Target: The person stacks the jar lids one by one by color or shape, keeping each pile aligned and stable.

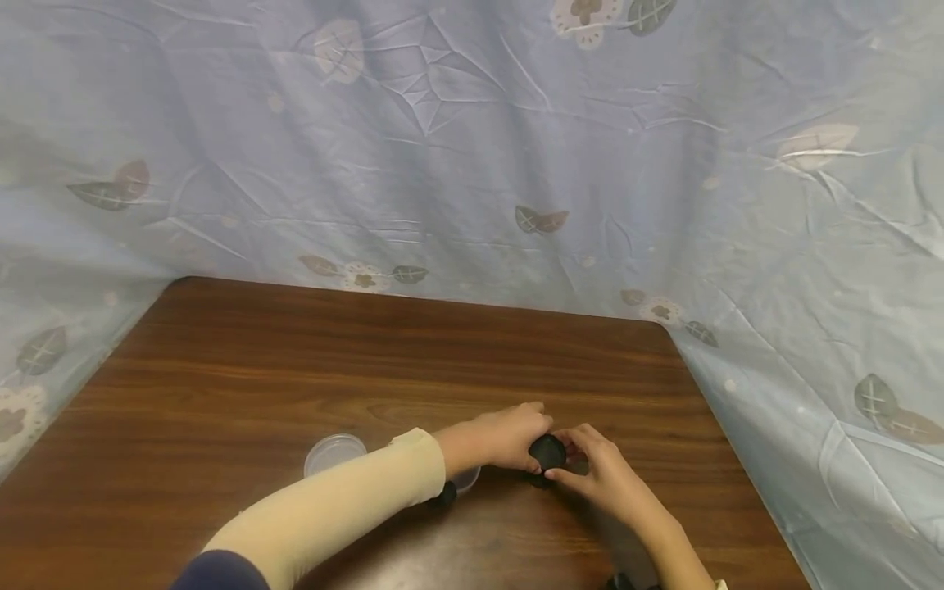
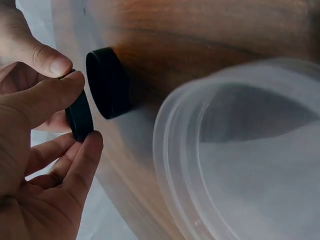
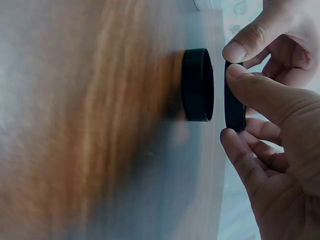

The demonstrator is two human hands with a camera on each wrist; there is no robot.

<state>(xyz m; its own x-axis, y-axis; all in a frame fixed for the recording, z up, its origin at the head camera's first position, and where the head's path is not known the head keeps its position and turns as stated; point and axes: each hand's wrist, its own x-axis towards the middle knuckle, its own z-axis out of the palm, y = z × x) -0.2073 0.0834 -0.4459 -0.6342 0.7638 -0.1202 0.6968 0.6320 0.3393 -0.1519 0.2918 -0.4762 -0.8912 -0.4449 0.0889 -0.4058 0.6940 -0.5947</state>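
Both hands hold one black round lid [image 1: 547,450] between their fingertips. My left hand [image 1: 507,436] pinches its left side and my right hand [image 1: 606,474] has its right side. In the right wrist view the lid [image 3: 235,97] shows edge-on, thumb and fingers at its rim. Just below it a short black round cup [image 3: 196,85] stands on the table, its mouth facing up toward the lid. A gap shows between lid and cup. A translucent round container [image 2: 235,160] looms close beside the cup in the left wrist view.
A clear round container [image 1: 333,452] stands left of my left forearm. Under that forearm, another clear container [image 1: 467,478] and a small black object [image 1: 446,495] are partly hidden. More black pieces [image 1: 621,582] lie at the bottom edge. Patterned cloth [image 1: 442,164] hangs behind the wooden table [image 1: 369,369].
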